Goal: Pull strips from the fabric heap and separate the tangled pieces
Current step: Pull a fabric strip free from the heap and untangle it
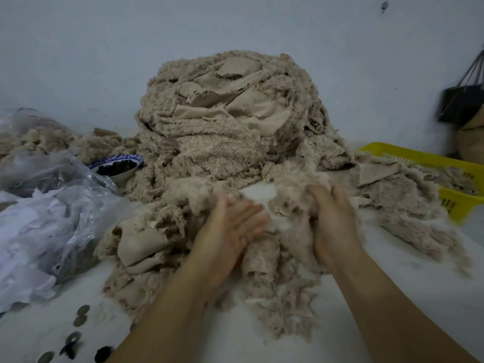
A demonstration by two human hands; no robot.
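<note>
Separating, step in hand: I judge I am mid-way through teasing apart a tangled clump at the foot of the fabric heap, not yet holding a clean single strip.
Fabric heap: it stands tall at the back of the white worktop, against the wall, with loose fuzzy strips spilling forward to where I work.
Left hand: fingers fairly straight and spread, palm turned inward, pressing against the clump on its left side; I see nothing gripped in it.
Right hand: fingers curled tight into a bunch of the fuzzy strips, closed around them.
Next move, as I judge it: hold the clump down with the left and draw the right away slowly, so knots loosen rather than drag the heap.
Surroundings: a yellow basket with strips at right, plastic bags and a bowl at left.
</note>
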